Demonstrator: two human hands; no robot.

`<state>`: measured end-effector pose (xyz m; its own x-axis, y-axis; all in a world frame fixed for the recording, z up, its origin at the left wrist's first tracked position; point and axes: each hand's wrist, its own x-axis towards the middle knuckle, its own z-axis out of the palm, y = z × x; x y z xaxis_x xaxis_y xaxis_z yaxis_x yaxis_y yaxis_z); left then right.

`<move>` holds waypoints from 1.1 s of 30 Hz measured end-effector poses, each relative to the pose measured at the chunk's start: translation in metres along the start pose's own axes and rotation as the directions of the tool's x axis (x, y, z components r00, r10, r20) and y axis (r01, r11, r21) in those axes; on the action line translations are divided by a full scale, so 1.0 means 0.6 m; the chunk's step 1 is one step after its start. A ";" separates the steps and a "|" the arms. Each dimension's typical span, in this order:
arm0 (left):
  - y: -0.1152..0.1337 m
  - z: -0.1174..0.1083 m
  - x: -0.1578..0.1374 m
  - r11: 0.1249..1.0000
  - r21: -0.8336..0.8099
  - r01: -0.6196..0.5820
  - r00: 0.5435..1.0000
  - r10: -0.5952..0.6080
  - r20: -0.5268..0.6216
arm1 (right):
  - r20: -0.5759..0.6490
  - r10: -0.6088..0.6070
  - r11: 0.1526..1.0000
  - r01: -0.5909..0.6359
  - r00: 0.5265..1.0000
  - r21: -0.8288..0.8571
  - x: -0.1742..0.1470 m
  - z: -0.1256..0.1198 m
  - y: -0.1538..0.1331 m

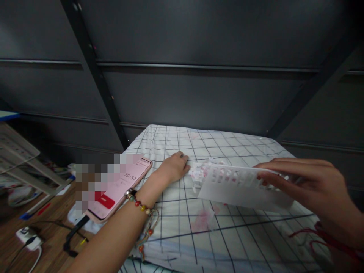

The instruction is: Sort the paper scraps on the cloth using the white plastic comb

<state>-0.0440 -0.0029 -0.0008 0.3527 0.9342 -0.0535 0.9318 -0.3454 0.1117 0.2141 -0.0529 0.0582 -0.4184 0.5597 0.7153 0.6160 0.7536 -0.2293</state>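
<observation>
My right hand (309, 185) pinches the top edge of a white card (239, 193), its thumb in front and its fingers behind. A row of slots is cut along the card near its upper edge, and it stands tilted just above the checked cloth. Behind and left of it lies a heap of small white and pinkish paper scraps (200, 172). My left hand (175, 166) rests on the cloth beside the heap, thumb apart from the fingers, with nothing visible in it. The fingertips are partly hidden.
A pink-cased phone (125, 185) displaying 30:57 leans by my left forearm, a cable at its lower end. The white checked cloth (176, 235) covers the surface and bears a pinkish translucent scrap (203, 220). Dark panels (182, 94) stand behind. A white plug adapter (28, 238) lies lower left.
</observation>
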 end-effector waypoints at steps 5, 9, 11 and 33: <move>-0.001 0.001 0.000 1.000 -0.003 -0.009 1.000 0.009 -0.015 | -0.026 -0.008 1.000 0.009 1.000 0.006 0.001 -0.005 0.003; 0.001 -0.001 0.001 1.000 0.008 -0.011 1.000 0.011 -0.001 | -0.044 -0.009 0.999 0.007 0.999 -0.032 -0.007 0.002 0.008; 0.002 -0.002 0.001 1.000 0.013 -0.015 1.000 0.015 0.000 | -0.048 -0.027 0.999 0.026 0.998 -0.035 -0.010 0.004 0.010; 0.002 0.003 0.004 1.000 0.010 0.000 1.000 0.000 -0.004 | -0.039 0.014 0.997 -0.011 0.999 0.076 -0.020 -0.003 0.020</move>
<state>-0.0418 -0.0010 -0.0026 0.3520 0.9347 -0.0492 0.9327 -0.3459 0.1019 0.2278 -0.0511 0.0482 -0.3835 0.5562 0.7373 0.5683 0.7714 -0.2863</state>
